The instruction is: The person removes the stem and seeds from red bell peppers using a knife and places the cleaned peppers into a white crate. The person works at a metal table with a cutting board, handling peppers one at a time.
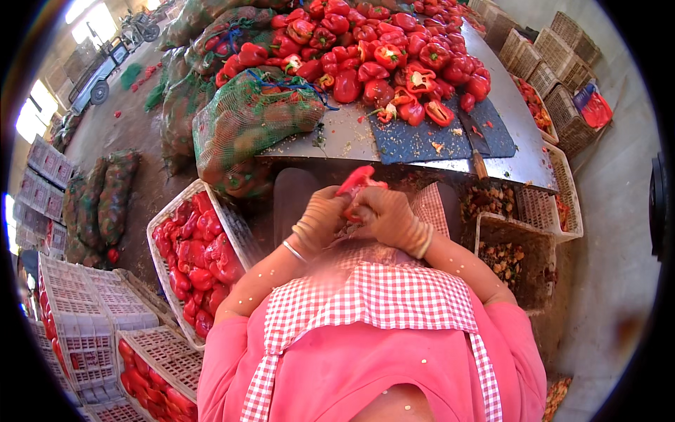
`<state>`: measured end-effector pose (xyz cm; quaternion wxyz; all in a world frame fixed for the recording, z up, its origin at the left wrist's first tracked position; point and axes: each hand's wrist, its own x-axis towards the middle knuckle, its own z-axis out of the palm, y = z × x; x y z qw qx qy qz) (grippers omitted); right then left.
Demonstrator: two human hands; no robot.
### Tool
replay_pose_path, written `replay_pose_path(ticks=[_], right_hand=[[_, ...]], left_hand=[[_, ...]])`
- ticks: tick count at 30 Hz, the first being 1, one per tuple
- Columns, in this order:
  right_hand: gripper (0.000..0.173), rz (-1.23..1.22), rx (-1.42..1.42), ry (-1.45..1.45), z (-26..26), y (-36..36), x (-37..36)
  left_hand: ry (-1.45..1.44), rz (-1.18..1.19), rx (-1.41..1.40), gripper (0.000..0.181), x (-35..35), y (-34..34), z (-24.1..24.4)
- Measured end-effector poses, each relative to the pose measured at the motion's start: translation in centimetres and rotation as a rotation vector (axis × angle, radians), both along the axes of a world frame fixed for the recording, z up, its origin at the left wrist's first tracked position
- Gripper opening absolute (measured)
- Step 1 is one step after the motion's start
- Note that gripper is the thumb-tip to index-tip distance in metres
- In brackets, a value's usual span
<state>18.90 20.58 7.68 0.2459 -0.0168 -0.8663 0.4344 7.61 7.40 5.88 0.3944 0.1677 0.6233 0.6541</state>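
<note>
Above my lap, a piece of red bell pepper [358, 179] is held between both hands. My left hand [321, 219], in a thin glove, grips it from the left. My right hand [393, 216], gloved too, has its fingers curled over the pepper's near side, which hides part of it. On the metal table before me, a heap of red bell peppers [379, 53] rises at the back. A blue cutting mat [416, 142] lies near the table edge with seeds and cut halves on it. A knife with a wooden handle [479, 164] rests across the mat, its handle over the edge.
A crate of cored red peppers [203, 258] stands at my left. Stacked crates [84, 327] are behind it. Green mesh sacks [253, 118] of peppers lean on the table's left side. Under the right side sits a bin with cores [501, 264]. More crates [548, 58] line the right wall.
</note>
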Motion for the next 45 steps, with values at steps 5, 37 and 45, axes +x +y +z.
replay_pose_path(ticks=[5, 37, 45], right_hand=[[0.006, -0.486, -0.076, -0.018, 3.3, 4.3, 5.6], [0.013, -0.460, 0.461, -0.055, -5.6, 22.0, -9.3], [0.048, -0.729, 0.773, -1.704, 0.5, 24.7, 17.9]], left_hand=[[-0.057, 0.438, 0.080, 0.020, -3.4, -0.6, -1.8], [0.993, 0.569, -1.023, 0.032, -13.4, -19.0, -7.7], [1.344, 0.299, -0.414, 0.029, -16.3, 1.0, -1.1]])
